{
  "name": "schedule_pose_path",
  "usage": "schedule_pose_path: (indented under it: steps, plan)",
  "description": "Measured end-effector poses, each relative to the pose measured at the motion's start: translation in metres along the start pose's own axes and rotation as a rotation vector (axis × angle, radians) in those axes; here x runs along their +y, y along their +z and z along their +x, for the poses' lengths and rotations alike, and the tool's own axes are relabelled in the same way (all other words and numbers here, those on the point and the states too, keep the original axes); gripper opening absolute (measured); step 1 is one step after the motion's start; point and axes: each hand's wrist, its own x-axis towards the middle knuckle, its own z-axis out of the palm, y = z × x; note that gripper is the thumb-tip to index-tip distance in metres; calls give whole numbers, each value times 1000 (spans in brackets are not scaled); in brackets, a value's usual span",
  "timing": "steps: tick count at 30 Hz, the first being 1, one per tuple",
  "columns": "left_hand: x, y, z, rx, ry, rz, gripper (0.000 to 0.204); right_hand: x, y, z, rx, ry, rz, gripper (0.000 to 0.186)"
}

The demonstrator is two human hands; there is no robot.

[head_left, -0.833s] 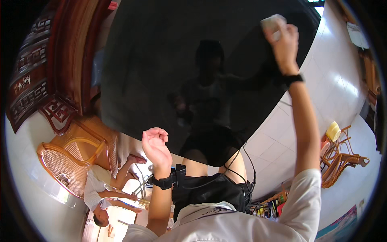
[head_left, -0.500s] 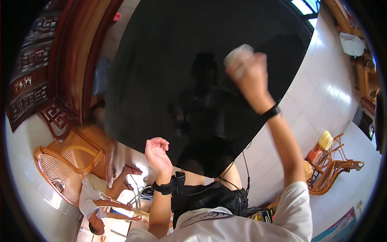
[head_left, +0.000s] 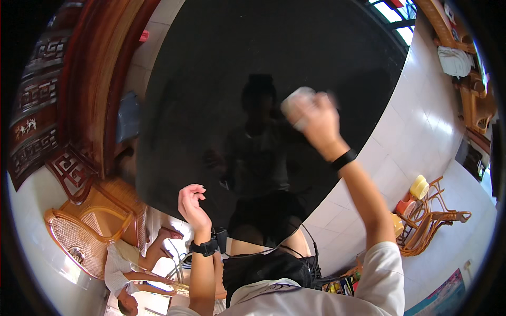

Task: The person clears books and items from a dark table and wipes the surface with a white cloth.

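Gripping a white wad (head_left: 297,105), the right hand (head_left: 320,125) is out over the glossy black tabletop (head_left: 205,79), right of its middle, fingers curled round the bundle and thumb side toward the left! The wad is blurred, so it may be cloth or paper, and I can't tell which from here. A black wristband (head_left: 343,159) circles that wrist, and the bare forearm slants down to a white short sleeve (head_left: 383,260).

Over to the left hand (head_left: 193,206), and it's empty, half open, fingers loosely bent, poised at the tabletop's near left edge. It wears a black strap (head_left: 204,247) of its own, and a dark cable (head_left: 314,247) loops across near the black shorts (head_left: 255,274). Look at that shine: the dark surface throws back the person's head and body like a mirror!

Around the outside now! Dark carved wooden furniture (head_left: 87,89) rises on the left, a blue-grey bin (head_left: 128,117) sits between it and the tabletop, and below them comes a rattan chair (head_left: 81,239). Near that chair, another person (head_left: 117,268) in a pale top sits with arms stretched forward. Across on the right, pale floor tiles (head_left: 416,121) catch the light, and beside a rattan frame (head_left: 435,226) are a yellow container (head_left: 419,186) and an orange-red one (head_left: 406,204)
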Motion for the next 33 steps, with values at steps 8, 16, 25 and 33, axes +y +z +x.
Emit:
schedule_pose_path:
  steps: [8, 16, 25, 33]
  plan:
    - [-4, 13, 43, 108, 99, 215, 24, 102, -153, 108, 761, 215, -575, 34]
    - [-30, 26, 57, -89, 296, 896, 54, -87, 81, -19, -317, -681, -182, 32]
    - [-35, 24, 61, -51, 273, 921, 58, 6, 13, 60, 66, -153, 227, 20]
    - [-31, 37, 58, -60, 262, 848, 57, 76, -156, 121, 731, 136, -432, 20]
